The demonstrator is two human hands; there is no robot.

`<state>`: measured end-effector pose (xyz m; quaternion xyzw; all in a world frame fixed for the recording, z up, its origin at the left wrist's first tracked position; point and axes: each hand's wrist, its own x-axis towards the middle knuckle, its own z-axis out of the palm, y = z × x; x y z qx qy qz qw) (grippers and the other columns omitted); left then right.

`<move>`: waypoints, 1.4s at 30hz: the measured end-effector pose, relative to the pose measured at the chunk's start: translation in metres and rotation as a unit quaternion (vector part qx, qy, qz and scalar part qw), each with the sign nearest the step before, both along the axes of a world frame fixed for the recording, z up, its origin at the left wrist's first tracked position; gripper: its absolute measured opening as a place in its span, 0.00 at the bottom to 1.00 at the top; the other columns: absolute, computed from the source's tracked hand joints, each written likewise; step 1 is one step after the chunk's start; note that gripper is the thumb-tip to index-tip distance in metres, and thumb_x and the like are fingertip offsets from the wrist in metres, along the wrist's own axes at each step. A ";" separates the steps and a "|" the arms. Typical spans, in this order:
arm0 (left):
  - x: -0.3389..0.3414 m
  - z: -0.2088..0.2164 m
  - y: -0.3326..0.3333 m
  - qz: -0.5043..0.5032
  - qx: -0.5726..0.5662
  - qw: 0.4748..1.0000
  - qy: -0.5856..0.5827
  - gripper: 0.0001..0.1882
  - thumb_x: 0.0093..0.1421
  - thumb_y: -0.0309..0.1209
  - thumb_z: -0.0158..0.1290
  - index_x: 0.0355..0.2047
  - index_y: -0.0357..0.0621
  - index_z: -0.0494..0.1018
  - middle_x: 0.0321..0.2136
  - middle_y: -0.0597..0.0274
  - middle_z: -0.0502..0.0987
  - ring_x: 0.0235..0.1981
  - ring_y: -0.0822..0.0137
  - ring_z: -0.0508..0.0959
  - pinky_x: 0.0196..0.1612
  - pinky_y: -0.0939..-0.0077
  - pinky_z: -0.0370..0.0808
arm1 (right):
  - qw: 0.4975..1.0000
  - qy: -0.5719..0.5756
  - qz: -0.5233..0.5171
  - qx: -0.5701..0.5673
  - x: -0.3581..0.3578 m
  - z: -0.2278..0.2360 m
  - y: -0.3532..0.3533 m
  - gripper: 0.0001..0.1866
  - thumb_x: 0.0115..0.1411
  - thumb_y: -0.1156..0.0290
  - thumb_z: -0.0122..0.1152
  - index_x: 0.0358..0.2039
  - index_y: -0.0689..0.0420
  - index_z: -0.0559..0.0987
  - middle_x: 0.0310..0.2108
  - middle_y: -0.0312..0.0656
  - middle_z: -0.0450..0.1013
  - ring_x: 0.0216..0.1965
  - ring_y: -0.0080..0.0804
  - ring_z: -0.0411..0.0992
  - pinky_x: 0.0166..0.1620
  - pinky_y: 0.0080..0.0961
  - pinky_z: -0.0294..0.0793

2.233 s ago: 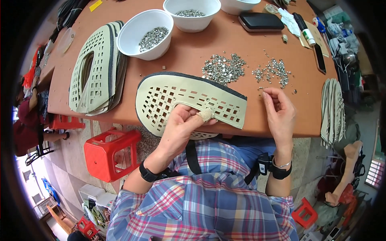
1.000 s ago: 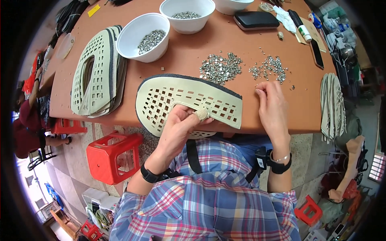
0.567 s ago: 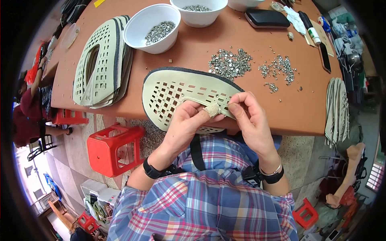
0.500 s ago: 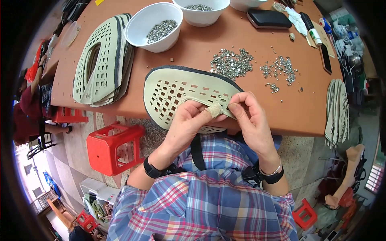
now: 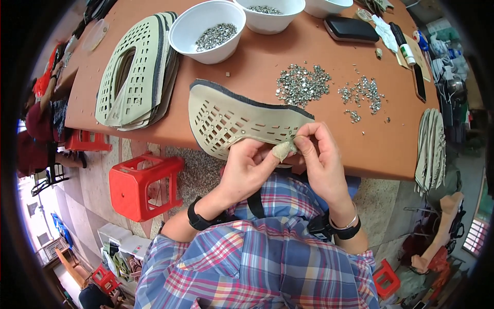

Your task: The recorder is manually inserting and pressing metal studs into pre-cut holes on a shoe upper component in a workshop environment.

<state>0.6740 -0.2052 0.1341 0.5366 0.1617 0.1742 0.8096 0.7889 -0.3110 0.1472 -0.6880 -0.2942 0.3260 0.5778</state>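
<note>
Both hands meet at the near edge of a bent panel

The perforated panel (image 5: 234, 113) is over the front of the desk (image 5: 257, 56), its rounded end to the left. The left hand (image 5: 246, 171) pinches its inner edge, wrapped thumb (image 5: 283, 150) uppermost and the other fingers mostly hidden, a grip that seems meant to steady the piece and bring its narrow end up to the right hand (image 5: 323, 157). The right thumb and forefinger are pressed together at that edge; whether they pinch a stud, I cannot tell. The larger stud pile (image 5: 303, 86) and smaller stud pile (image 5: 363, 95) lie just beyond, probably spread there for easy picking, while the nearest bowl (image 5: 218, 56) keeps more together farther back. The stack of panels (image 5: 118, 98) stands to the left, apparently out of the way.

Compared with about two seconds ago, the right hand has left the smaller pile for the panel, which now curves more sharply.
</note>
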 end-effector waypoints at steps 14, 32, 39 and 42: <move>-0.010 -0.016 0.000 0.079 0.033 0.995 -0.054 0.12 0.56 0.19 0.52 0.41 0.30 0.70 0.38 0.55 0.75 0.41 0.68 0.75 0.45 0.75 0.73 | 0.993 -0.040 -0.095 -0.056 0.049 -0.001 0.005 0.05 0.58 0.71 0.56 0.32 0.60 0.73 0.24 0.34 0.70 0.22 0.16 0.69 0.26 0.13 0.69; -0.002 -0.016 0.026 -0.050 0.273 0.936 -0.216 0.09 0.50 0.21 0.55 0.32 0.44 0.70 0.32 0.57 0.72 0.35 0.61 0.76 0.38 0.71 0.75 | 0.991 -0.055 0.120 0.011 0.029 0.023 -0.012 0.03 0.56 0.75 0.57 0.29 0.61 0.75 0.27 0.34 0.67 0.26 0.17 0.67 0.28 0.15 0.66; 0.001 -0.013 0.019 -0.047 0.261 0.936 -0.234 0.11 0.49 0.26 0.59 0.33 0.43 0.70 0.31 0.57 0.70 0.34 0.61 0.77 0.38 0.71 0.77 | 0.989 -0.014 0.141 0.030 0.015 0.025 -0.023 0.03 0.55 0.76 0.58 0.29 0.61 0.75 0.28 0.35 0.68 0.27 0.18 0.65 0.30 0.16 0.64; 0.003 -0.016 0.019 -0.029 0.252 0.940 -0.226 0.11 0.49 0.27 0.59 0.32 0.43 0.70 0.30 0.57 0.70 0.34 0.62 0.77 0.37 0.72 0.76 | 0.991 -0.005 0.132 0.032 0.014 0.023 -0.023 0.03 0.55 0.75 0.58 0.29 0.61 0.75 0.28 0.35 0.68 0.26 0.18 0.64 0.30 0.16 0.64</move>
